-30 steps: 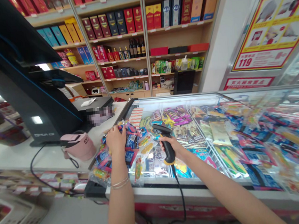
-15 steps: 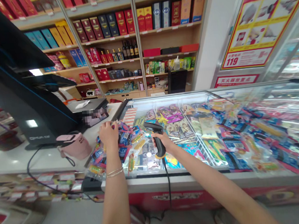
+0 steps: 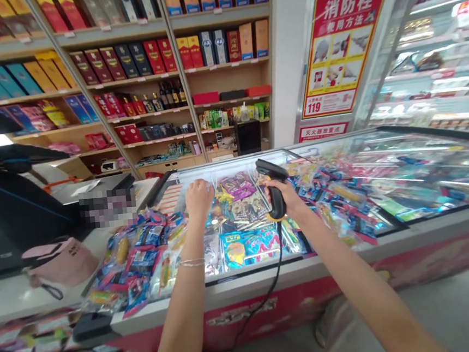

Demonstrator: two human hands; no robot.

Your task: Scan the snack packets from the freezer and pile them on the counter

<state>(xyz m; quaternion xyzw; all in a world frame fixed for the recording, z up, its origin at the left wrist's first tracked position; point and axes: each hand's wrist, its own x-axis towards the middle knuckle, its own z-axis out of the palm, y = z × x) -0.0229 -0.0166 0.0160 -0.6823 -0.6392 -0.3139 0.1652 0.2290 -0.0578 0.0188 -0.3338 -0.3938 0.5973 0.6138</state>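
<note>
In my right hand [image 3: 286, 196] is a black handheld barcode scanner [image 3: 276, 194], raised over the glass top of the chest freezer with its cable hanging down. My left hand [image 3: 199, 200] hovers above the glass to the left of the scanner, back of the hand up. Its fingers bend downward and are mostly hidden, so I cannot make out anything in them. A pile of blue-and-red snack packets [image 3: 145, 255], some with clear wrap, lies on the freezer's left end. A second pile of similar packets [image 3: 334, 194] lies to the right of the scanner.
The freezer [image 3: 227, 283] holds bagged goods under its glass. On the counter at left stand a pink cup bag [image 3: 63, 262] and a black checkout terminal [image 3: 11, 212]. Shelves of boxes and bottles [image 3: 138, 58] line the back. The scanner cable [image 3: 265, 294] hangs across the freezer front.
My left hand has left the left pile of packets and moved right over the glass. My right hand has carried the scanner to the right and slightly up. The view has turned right.
</note>
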